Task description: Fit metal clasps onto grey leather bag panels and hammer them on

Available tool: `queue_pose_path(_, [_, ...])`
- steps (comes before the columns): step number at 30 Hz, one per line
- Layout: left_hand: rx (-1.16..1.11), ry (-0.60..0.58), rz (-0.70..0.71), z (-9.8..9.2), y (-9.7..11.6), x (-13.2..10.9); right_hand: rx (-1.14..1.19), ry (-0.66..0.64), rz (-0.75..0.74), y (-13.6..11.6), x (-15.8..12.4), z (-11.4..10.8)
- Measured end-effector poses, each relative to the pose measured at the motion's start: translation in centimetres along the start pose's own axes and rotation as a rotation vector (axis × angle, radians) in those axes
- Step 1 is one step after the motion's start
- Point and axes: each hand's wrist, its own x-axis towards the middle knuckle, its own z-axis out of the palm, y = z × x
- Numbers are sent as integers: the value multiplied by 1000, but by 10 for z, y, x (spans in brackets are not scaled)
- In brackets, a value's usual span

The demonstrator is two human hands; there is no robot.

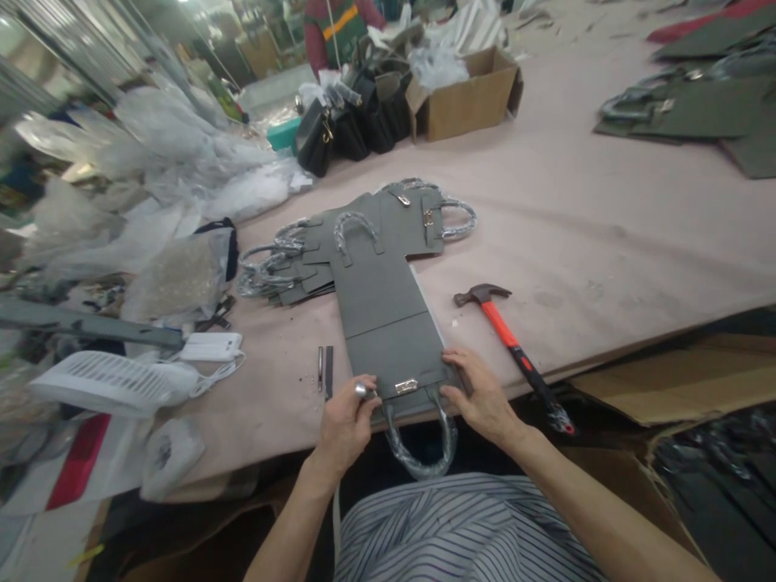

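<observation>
A flat grey handbag panel lies toward me over the table edge, with a silver clasp plate near its close end. Its plastic-wrapped handle hangs over the edge. My left hand is closed at the panel's left corner, around a small metal tool with a rounded silver end; most of the tool is hidden. On the right, my right hand grips the panel's edge, thumb and fingers touching it. A claw hammer with a red and black handle lies to the right.
More grey bag pieces are stacked behind. Two thin strips, including a metal rod, lie left. A white fan-like device and plastic bags crowd the left side. Black bags and a cardboard box stand farther back.
</observation>
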Motion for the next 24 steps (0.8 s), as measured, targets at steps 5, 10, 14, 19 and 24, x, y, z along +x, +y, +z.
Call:
queue_pose_path(5, [-72,121,-79,-2,-6,-14,42,28,20,1,-3,1])
queue_pose_path(10, [5,-2,90,-8,-1,-13,28,10,16,-4,-2,0])
queue_pose_path(14, [8,-8,146,-9,1,-15,10,12,-2,-5,-1,-1])
queue_pose_path(19, [-203,117,-258,-8,-6,-12,-2,16,-1,-3,-3,0])
queue_pose_path(24, [-135,17,-109,-18,-4,-8,-13,16,-22,-3,-3,1])
